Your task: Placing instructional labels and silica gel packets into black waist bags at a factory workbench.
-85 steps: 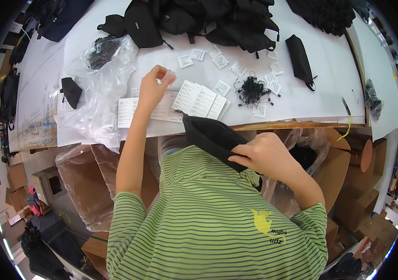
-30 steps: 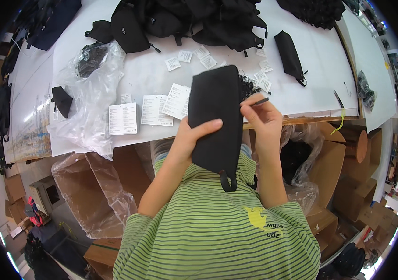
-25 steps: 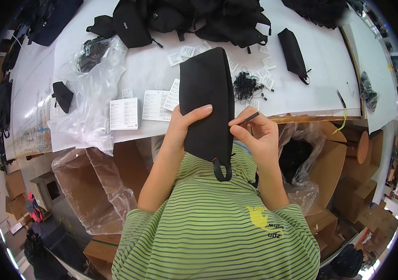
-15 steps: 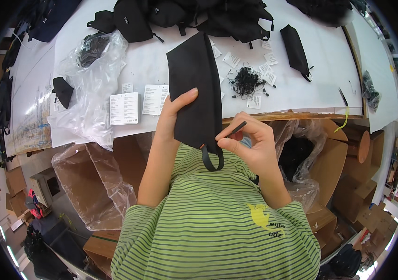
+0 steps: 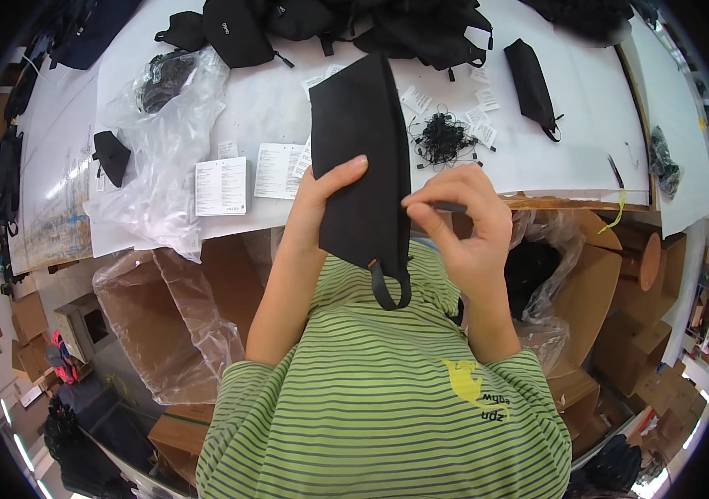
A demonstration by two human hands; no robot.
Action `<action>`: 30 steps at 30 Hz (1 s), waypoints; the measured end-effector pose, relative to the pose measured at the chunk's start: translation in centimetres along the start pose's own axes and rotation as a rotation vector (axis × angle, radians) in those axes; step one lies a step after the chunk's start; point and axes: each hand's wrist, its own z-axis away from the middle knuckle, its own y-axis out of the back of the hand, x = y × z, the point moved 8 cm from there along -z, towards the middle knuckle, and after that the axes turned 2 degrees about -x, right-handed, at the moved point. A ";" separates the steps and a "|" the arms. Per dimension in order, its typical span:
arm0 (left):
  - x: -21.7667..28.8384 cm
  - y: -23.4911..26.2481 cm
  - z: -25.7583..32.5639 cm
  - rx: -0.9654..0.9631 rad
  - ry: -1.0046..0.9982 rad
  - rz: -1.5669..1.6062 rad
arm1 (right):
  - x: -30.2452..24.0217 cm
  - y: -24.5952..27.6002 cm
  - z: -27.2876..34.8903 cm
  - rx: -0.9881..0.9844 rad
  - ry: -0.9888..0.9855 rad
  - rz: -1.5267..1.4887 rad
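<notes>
Left hand: gripping black pouch by left edge
Right hand: pinching dark pull, thumb to forefinger, beside pouch edge

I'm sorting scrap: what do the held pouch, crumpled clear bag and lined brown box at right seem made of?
Pouch: probably synthetic fabric; matte black, webbing-like loop.
Clear bag: apparently thin plastic film; glossy, see-through, wrinkled.
Lined box: likely cardboard; dull brown, flat panels.

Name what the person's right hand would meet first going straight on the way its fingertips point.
Likely the long black fabric pouch: the fingertips of the right hand appear at its edge; contact is unclear.
</notes>
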 end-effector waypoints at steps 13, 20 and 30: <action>0.0 2.0 -1.0 0.021 -0.014 0.151 | -0.4 -0.7 0.1 -0.059 -0.057 -0.025; 0.6 1.0 0.1 0.139 -0.244 0.172 | -0.9 -0.8 1.7 -0.031 0.054 0.199; 2.2 1.1 1.6 0.119 -0.478 -0.077 | 4.1 0.7 1.7 0.122 -0.309 -0.226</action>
